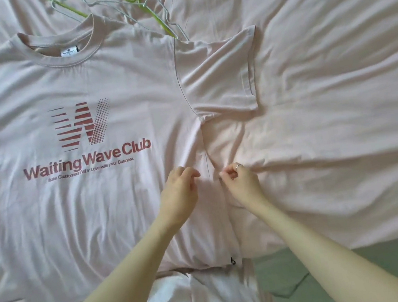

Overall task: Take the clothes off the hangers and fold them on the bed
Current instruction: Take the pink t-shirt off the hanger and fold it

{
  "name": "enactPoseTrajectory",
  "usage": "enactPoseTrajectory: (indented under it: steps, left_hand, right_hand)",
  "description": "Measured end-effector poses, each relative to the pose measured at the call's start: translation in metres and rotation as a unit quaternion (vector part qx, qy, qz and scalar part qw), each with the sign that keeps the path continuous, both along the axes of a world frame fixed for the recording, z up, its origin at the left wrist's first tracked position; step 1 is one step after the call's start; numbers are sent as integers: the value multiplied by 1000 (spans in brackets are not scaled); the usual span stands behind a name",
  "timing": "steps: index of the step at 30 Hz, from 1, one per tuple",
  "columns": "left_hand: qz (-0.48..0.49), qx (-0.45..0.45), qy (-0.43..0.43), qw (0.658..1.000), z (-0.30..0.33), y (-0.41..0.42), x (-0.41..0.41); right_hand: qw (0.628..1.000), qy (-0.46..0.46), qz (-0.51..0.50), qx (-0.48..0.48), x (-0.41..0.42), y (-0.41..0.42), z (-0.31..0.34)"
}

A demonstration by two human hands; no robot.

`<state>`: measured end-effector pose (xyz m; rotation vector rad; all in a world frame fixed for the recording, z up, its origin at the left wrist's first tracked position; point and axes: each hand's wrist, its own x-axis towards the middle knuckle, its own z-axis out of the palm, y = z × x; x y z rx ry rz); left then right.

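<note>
I see the T-shirt (72, 112) flat on the bed (340, 105); left hand (179, 194) and right hand (241, 183) both pinch its right side seam, near edge.

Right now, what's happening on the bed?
A person has a pale T-shirt with a "Waiting Wave Club" print spread face up on the bed. It is off its hanger and not yet folded. The left hand and the right hand both pinch the fabric along the shirt's side seam. Green and grey wire hangers lie beyond the collar.
</note>
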<state>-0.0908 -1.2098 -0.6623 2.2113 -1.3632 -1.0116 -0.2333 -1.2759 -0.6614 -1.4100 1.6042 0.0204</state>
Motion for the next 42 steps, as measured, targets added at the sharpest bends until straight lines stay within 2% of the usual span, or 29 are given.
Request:
enactPoseTrajectory:
  steps: [2, 5, 12, 15, 21, 26, 32, 38, 42]
  left_hand:
    - [-24, -27, -32, 999, -2, 30, 4]
    - [-52, -49, -65, 995, -4, 76, 8]
    - [-117, -91, -77, 986, -11, 141, 10]
    - [-99, -82, -78, 989, -8, 160, 12]
    - [-72, -68, -88, 991, -7, 180, 5]
    - [-58, -62, -97, 992, -4, 186, -22]
    - [-57, -61, -97, 992, 1, 191, -51]
    - [-36, -31, -86, 995, -7, 200, -75]
    - [-37, -22, -78, 996, -8, 203, -83]
  right_hand:
    - [996, 42, 61, -49, 1, 34, -3]
    - [985, 87, 75, -129, 4, 76, -3]
    - [977, 152, 46, -144, 10, 119, -22]
    - [985, 129, -15, -115, 11, 124, -22]
    - [986, 23, -152, -67, -3, 129, -5]
    - [979, -14, -193, -61, -12, 134, 3]
    - [981, -5, -51, -186, -23, 131, 16]
    - [988, -30, -22, -152, -44, 131, 10]
    - [994, 33, 40, -94, -51, 136, 1]
